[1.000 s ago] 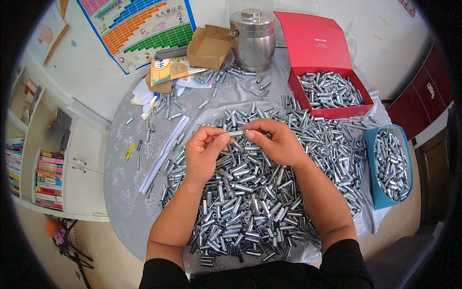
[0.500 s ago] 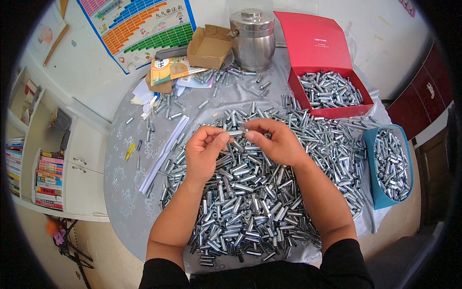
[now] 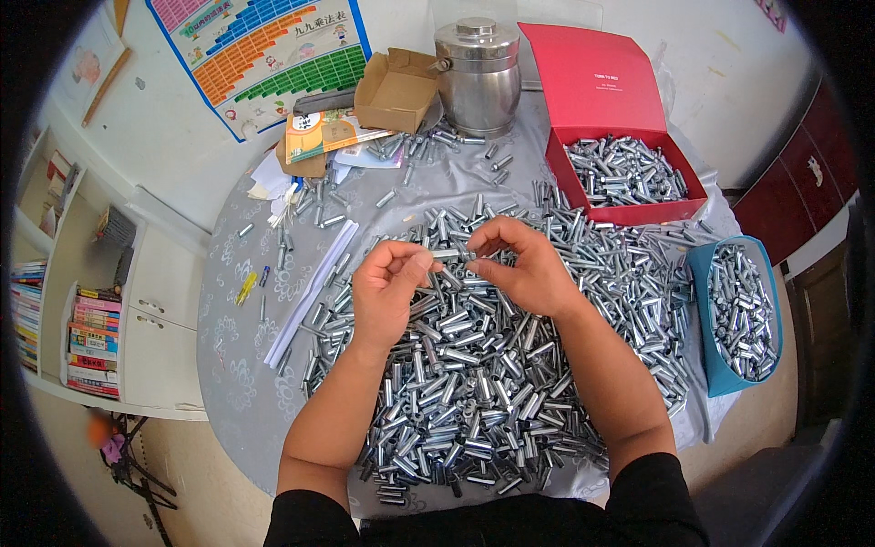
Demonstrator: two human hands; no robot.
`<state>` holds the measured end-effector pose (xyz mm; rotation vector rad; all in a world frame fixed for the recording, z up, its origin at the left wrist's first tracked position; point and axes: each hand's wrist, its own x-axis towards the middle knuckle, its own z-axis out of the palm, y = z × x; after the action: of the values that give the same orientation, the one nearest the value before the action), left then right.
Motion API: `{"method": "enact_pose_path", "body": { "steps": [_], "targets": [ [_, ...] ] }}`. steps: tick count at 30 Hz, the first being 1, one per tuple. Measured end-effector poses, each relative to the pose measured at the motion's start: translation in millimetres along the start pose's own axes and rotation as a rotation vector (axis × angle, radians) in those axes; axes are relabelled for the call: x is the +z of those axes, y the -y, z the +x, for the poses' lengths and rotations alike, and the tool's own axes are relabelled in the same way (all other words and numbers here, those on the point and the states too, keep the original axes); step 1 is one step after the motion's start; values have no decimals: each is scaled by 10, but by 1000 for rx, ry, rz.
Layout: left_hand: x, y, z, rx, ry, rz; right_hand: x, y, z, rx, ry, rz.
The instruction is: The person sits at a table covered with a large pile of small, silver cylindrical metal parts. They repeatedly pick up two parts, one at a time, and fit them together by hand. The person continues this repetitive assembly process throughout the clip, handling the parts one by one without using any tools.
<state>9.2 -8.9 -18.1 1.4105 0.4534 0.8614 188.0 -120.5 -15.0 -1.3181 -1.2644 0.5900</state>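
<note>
You are holding one small metal tube up between your two hands, just over the middle of the bench. Your left hand pinches its left end with the fingertips, and your right hand pinches the other end. The tube is little and shiny, so I think it could slip out of your fingers if you loosen your grip. If it falls, it will land in the big pile of tubes right under your hands, and you may not find it again, because they all look the same. The pile spreads close to the near edge of the bench, so a push from your arms could roll some tubes off onto the floor. At the far right corner stands a red box with its lid up, with more tubes in it. At the right edge sits a blue tub, with tubes in it as well. At the far edge stands a shiny metal pot, and beside it an open brown cardboard box and a colourful book. The bench has a grey cloth with swirls on it. A bright chart hangs on the white wall, and a shelf with books stands to your left.
</note>
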Motion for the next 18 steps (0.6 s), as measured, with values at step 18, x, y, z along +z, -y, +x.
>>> {"method": "enact_pose_path", "body": {
  "steps": [18],
  "targets": [
    [-24,9,3,-10,22,-24,-5,31,20,-102,-74,-153]
  ]
}}
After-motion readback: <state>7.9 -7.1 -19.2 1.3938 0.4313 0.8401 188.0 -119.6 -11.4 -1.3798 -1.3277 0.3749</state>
